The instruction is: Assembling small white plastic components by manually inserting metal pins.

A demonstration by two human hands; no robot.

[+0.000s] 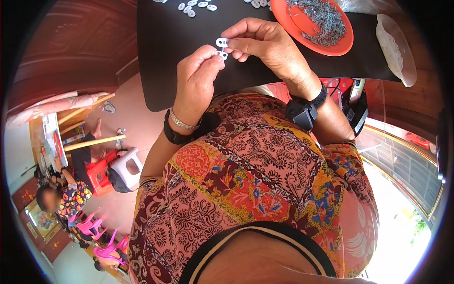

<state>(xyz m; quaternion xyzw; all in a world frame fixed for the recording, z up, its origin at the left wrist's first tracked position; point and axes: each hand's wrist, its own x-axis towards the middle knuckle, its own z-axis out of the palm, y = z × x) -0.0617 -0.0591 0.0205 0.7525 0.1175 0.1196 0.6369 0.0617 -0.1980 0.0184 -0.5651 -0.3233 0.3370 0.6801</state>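
Note:
My left hand [196, 73] and my right hand [265, 45] meet above the black tabletop [163, 61], both with fingers pinched. Between the right thumb and fingers is a small white oval plastic piece [221, 42] with a dark hole. A second small white plastic piece [223, 55], also with a dark hole, sits at the left thumb and fingertip. The two pieces are close together, and a thin dark bit shows between them. Several similar white oval pieces [191, 13] lie at the table's far side.
Right of my hands, an orange plate [282, 23] holds a heap of small grey metal parts [326, 23], perhaps springs. A translucent tray [406, 78] with small white pieces lies at the right table edge. Stools [126, 169] and another person [71, 196] are at the left.

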